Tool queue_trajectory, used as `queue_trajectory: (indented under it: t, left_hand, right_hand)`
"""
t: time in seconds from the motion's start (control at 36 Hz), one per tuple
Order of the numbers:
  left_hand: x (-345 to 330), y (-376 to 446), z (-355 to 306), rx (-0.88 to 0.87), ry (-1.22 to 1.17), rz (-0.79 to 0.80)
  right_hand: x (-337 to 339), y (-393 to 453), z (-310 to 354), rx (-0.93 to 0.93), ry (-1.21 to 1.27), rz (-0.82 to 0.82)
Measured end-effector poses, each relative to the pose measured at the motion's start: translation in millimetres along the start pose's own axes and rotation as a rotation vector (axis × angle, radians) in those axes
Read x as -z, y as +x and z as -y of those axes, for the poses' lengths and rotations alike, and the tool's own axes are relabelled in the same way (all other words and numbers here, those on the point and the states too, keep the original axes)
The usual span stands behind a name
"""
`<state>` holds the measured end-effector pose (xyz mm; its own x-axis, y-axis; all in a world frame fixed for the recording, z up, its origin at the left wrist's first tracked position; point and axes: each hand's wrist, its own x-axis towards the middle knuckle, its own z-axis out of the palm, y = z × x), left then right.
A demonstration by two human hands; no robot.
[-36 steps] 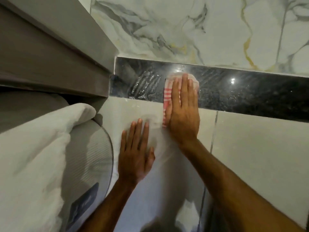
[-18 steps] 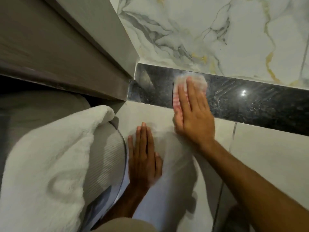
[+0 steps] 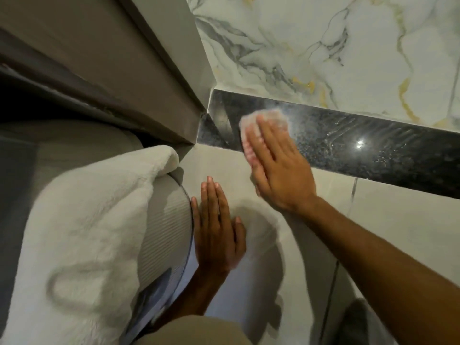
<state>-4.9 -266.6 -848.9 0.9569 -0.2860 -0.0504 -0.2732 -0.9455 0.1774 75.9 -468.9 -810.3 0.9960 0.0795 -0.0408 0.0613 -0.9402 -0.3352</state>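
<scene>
My right hand (image 3: pixel 278 165) lies flat, fingers straight, pressing a red-and-white checked cloth (image 3: pixel 267 119) against the black speckled skirting strip (image 3: pixel 373 150) at the foot of the marble wall. The cloth is blurred and mostly hidden under my fingers. My left hand (image 3: pixel 216 225) rests flat with straight fingers on the pale floor tile (image 3: pixel 398 220), lower and to the left of the right hand, holding nothing.
A grey-brown door frame (image 3: pixel 154 78) meets the skirting at the corner. A fluffy white rug (image 3: pixel 82 220) lies over a ribbed grey mat (image 3: pixel 164 227) on the left, touching my left hand's side. White marble wall (image 3: pixel 323 46) with grey and gold veins rises above.
The view has swung left and closer. My right hand and the cloth have slid along the black strip toward the corner by the door frame. The left hand stays flat on the tile.
</scene>
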Motion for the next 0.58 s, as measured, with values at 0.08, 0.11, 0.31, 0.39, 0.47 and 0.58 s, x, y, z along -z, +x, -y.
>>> queue_trajectory:
  t: [0.08,0.11,0.31,0.39,0.47,0.58]
  left_hand:
    - [0,1,-1,0.048,-0.010,-0.010]
    - [0,2,-2,0.074,-0.021,-0.017]
    - [6,3,-7,0.133,-0.036,-0.009]
    - [7,3,-6,0.095,-0.032,0.014]
    - [7,5,-7,0.076,-0.011,0.015]
    - [6,4,-7,0.068,0.014,0.017]
  right_hand:
    - [-7,43,33,-0.192,0.052,-0.028]
    - [-11,52,42,-0.172,0.058,0.002]
    - [-13,-9,20,0.357,-0.030,0.141]
    - [0,-27,-7,0.201,-0.033,0.113]
    - [6,4,-5,-0.147,0.020,0.012]
    - [-4,69,28,-0.316,0.057,-0.037]
